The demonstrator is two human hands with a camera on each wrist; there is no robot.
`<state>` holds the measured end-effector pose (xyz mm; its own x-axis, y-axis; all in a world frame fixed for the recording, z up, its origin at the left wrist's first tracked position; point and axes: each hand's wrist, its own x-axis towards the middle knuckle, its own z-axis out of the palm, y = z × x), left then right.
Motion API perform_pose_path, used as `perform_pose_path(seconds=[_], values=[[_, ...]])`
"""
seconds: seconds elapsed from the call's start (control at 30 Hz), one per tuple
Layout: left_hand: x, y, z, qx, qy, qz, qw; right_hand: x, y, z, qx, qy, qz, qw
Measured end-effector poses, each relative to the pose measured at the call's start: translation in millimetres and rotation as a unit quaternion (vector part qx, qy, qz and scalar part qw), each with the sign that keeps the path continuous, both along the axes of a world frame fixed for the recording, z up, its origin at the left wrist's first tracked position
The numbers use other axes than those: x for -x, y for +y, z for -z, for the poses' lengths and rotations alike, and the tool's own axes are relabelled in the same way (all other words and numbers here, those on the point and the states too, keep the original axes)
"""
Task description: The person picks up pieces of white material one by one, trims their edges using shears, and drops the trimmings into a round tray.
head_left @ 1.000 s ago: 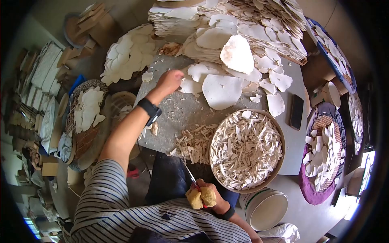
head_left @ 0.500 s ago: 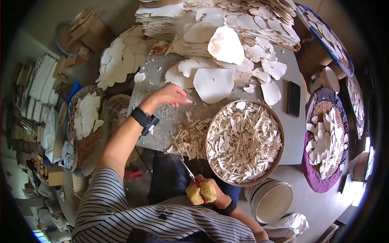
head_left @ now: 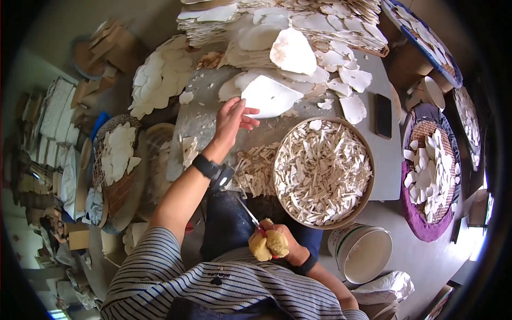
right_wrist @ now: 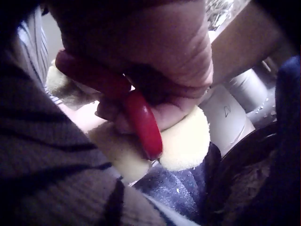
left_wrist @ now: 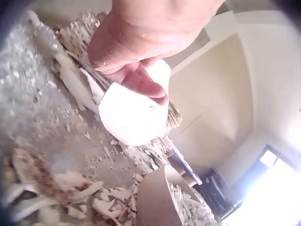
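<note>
My left hand (head_left: 230, 124) pinches the left edge of a thin white flat piece (head_left: 273, 97), tilted up from the table. In the left wrist view the thumb and fingers of the left hand (left_wrist: 146, 35) grip that bright piece (left_wrist: 129, 117). Low over the lap, my right hand (head_left: 288, 244) holds scissors (head_left: 247, 211), blades pointing up and left. The right wrist view has the right hand's fingers (right_wrist: 164, 106) curled round the red handle (right_wrist: 142, 123), with yellow padding (right_wrist: 186, 143) beside it.
A round tub of white strips (head_left: 322, 173) stands at the table's front edge, scraps (head_left: 256, 170) to its left. Stacked sheets (head_left: 336, 26) line the back, a phone (head_left: 383, 116) lies right, and a white bucket (head_left: 365, 256) stands below. Trays of pieces (head_left: 433, 170) flank the table.
My left hand reached back to the white piece, took hold of it and raised it off the pile. My right hand keeps its hold on the scissors. The head view has shifted slightly.
</note>
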<state>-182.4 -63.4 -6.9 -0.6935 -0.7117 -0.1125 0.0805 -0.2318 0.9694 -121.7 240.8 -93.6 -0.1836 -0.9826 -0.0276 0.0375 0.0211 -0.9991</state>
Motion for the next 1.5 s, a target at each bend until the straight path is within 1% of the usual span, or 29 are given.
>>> perform_pose_path(seconds=[0.03,0.1,0.13,0.17,0.2,0.27,0.33,0.37,0.4,0.47,0.5,0.53,0.57,0.6,0.67,0.7,0.77,0.8,0.83,0.87,0.9,1.0,1.03,1.13,1.23,1.33,1.37,1.47,1.5], values=[[-16.4,6.3,-11.6,0.002,0.02,0.022,1.0,-0.5,-0.9,-2.2,-0.005,-0.02,-0.004,1.0],[-49.5,6.0,-6.7,0.057,-0.018,0.002,0.998,-3.6,-1.3,4.0,-0.015,-0.04,-0.009,0.999],[-66.3,7.0,-1.0,0.082,-0.039,-0.008,0.996,-7.7,0.0,11.5,0.002,-0.056,0.003,0.998],[-80.1,7.7,6.9,0.226,-0.06,0.023,0.972,-6.3,-2.1,1.7,-0.008,-0.03,-0.007,0.999],[-91.0,15.0,4.6,0.188,-0.031,0.0,0.982,-3.8,-5.5,-8.1,-0.017,-0.003,-0.017,1.0],[-110.4,35.7,-4.4,0.11,0.027,-0.046,0.992,-6.4,-4.7,-7.8,-0.001,-0.058,-0.018,0.998],[-125.7,47.7,-11.3,0.077,0.041,-0.064,0.994,-9.9,-4.3,-0.6,0.033,-0.072,-0.016,0.997],[-133.5,49.9,-8.2,0.063,0.046,-0.073,0.994,-7.9,-5.3,-12.9,-0.004,-0.085,-0.023,0.996],[-140.9,52.3,-6.2,0.049,0.052,-0.081,0.994,-5.8,-6.5,-20.1,-0.006,0.003,-0.038,0.999],[-153.8,55.6,-8.5,0.012,0.049,-0.073,0.996,-9.6,-6.1,-19.1,-0.004,-0.024,-0.026,0.999],[-159.5,57.8,-9.9,-0.007,0.047,-0.068,0.997,-15.0,-5.5,-12.9,-0.026,-0.184,0.017,0.983],[-164.4,60.4,-10.3,-0.023,0.047,-0.077,0.996,-20.4,-5.2,-3.0,-0.046,-0.337,0.063,0.938],[-168.5,63.6,-9.9,-0.039,0.047,-0.085,0.995,-19.3,-6.6,-0.8,0.001,-0.35,0.065,0.935],[-171.5,67.9,-9.3,-0.056,0.047,-0.092,0.993,-12.1,-7.6,0.7,-0.009,-0.377,0.061,0.924],[-176.1,79.5,-11.9,-0.077,0.054,-0.102,0.99,-7.2,-9.0,-4.7,0.032,-0.439,0.083,0.894],[-178.4,85.3,-12.8,-0.088,0.057,-0.107,0.989,-7.2,-9.3,15.5,0.084,-0.5,0.048,0.861],[-181.6,96.8,-11.5,-0.105,0.06,-0.104,0.987,-7.0,-10.4,54.5,0.166,-0.617,-0.039,0.768],[-183.4,102.7,-9.8,-0.114,0.06,-0.103,0.986,-5.6,-13.7,40.9,0.135,-0.494,-0.008,0.859],[-185.6,108.0,-7.2,-0.121,0.056,-0.094,0.987,-2.2,-16.7,26.9,0.077,-0.307,0.009,0.948],[-188.1,112.6,-4.2,-0.126,0.052,-0.084,0.987,1.1,-19.2,15.9,0.015,-0.104,0.013,0.994],[-190.4,116.5,-1.3,-0.13,0.048,-0.076,0.987,2.0,-20.8,10.5,-0.025,0.031,0.015,0.999],[-194.0,129.4,8.6,-0.161,0.054,-0.07,0.983,0.1,-26.7,19.2,-0.065,-0.014,0.042,0.997],[-194.7,132.2,8.3,-0.17,0.052,-0.07,0.982,0.7,-25.4,23.8,-0.059,-0.041,0.053,0.996],[-193.6,132.5,6.8,-0.164,0.026,-0.071,0.984,-4.3,-19.1,41.3,0.002,-0.034,0.1,0.994],[-184.4,136.4,10.9,-0.154,0.047,-0.08,0.984,-3.4,-16.0,32.8,-0.012,-0.036,0.129,0.991],[-166.2,145.3,20.1,0.002,0.019,-0.08,0.997,-3.9,-9.4,39.9,-0.016,-0.06,0.151,0.987],[-161.7,146.6,17.6,-0.008,0.001,-0.067,0.998,0.7,-4.4,26.2,-0.019,-0.057,0.138,0.989],[-150.2,151.0,4.6,-0.037,-0.039,-0.032,0.998,3.0,7.5,-6.1,0.014,-0.177,0.165,0.97],[-148.0,152.5,4.0,-0.044,-0.04,-0.023,0.998,0.9,10.7,-11.3,0.03,-0.29,0.178,0.94]])
